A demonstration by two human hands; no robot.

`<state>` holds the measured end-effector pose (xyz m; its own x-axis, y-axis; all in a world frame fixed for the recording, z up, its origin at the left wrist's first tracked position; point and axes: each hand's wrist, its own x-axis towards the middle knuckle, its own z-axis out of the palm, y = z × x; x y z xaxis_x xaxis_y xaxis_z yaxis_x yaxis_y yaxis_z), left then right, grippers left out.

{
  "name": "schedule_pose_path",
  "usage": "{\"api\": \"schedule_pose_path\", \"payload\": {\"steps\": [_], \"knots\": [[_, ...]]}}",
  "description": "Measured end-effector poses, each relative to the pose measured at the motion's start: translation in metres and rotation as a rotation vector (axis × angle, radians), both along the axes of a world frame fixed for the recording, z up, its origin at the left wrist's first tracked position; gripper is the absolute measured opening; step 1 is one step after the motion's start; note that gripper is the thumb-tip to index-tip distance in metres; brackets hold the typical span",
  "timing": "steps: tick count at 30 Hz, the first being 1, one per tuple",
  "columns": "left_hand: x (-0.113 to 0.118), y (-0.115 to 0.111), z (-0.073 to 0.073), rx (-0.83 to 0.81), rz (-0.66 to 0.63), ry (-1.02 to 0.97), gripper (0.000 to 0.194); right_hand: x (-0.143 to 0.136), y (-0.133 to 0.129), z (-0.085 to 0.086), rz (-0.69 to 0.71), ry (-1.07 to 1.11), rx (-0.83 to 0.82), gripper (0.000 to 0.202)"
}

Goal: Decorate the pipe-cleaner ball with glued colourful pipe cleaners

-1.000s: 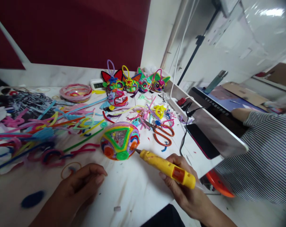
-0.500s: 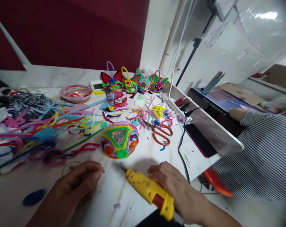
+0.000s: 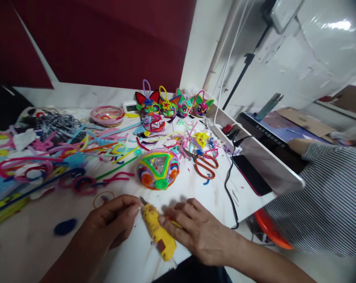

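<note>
I see the white table (image 3: 200, 194), then two hands: left hand (image 3: 114, 220) has thumb and index pressed together — can't tell if on anything; right hand (image 3: 200, 234) has fingers curled on the yellow glue gun (image 3: 159, 232), nozzle by the left fingertips. Multicolored round ornament (image 3: 158, 169) sits on the table beyond the nozzle — orange-handled scissors (image 3: 196, 157) right of it.
</note>
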<state>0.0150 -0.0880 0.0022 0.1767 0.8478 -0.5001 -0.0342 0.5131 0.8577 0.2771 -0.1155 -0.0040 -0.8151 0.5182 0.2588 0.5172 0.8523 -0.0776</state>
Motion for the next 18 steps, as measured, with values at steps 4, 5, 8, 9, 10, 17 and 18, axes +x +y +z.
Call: {"api": "schedule_pose_path", "payload": {"steps": [4,5,8,9,10,17,18], "knots": [[0.003,-0.004,0.005,0.042,-0.087,-0.041,0.051,-0.006,-0.003,0.026,-0.014,0.274,-0.194,0.043],[0.004,-0.004,0.006,0.045,-0.106,-0.05,0.049,-0.011,-0.003,0.032,-0.029,0.373,-0.21,0.038],[0.009,-0.006,0.009,0.03,-0.141,-0.06,0.047,-0.029,-0.001,0.045,-0.073,0.587,-0.223,0.022],[0.01,-0.007,0.009,0.032,-0.145,-0.058,0.046,-0.036,0.001,0.047,-0.064,0.625,-0.205,0.019],[0.011,-0.007,0.009,0.035,-0.151,-0.055,0.046,-0.042,0.002,0.048,-0.061,0.639,-0.201,0.016],[0.01,-0.011,-0.003,0.117,-0.204,-0.042,0.05,-0.062,0.006,0.042,-0.103,0.586,0.01,0.021],[0.009,-0.011,-0.006,0.13,-0.201,-0.036,0.05,-0.062,0.006,0.04,-0.114,0.57,0.035,0.021]]}}
